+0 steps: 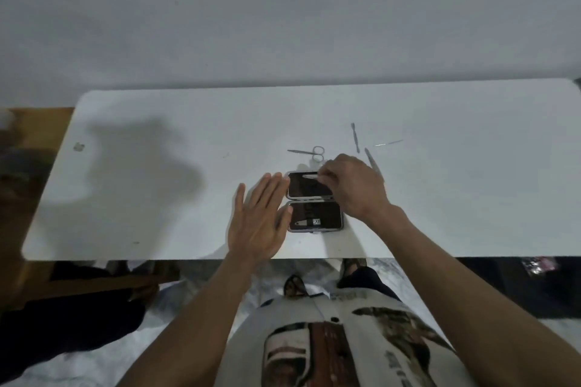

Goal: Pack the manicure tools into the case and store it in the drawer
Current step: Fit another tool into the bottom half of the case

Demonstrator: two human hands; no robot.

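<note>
A dark manicure case (pixel 327 220) lies open flat on the white table (pixel 157 198), its two halves one behind the other. The near half holds a nail clipper (pixel 306 223). My right hand (pixel 352 188) is over the far half, fingers pinched on a thin metal tool (pixel 309 177) lying along its top edge. My left hand (pixel 259 220) rests flat, fingers spread, against the case's left side. Loose on the table behind the case lie small scissors (pixel 309 152), a metal pusher (pixel 355 137), a file (pixel 371 160) partly behind my right hand, and a thin pick (pixel 390 143).
The table's front edge runs just below the case; its left end is rounded. A wooden piece of furniture (pixel 41 122) stands to the left. My legs and feet show under the table edge. No drawer is visible.
</note>
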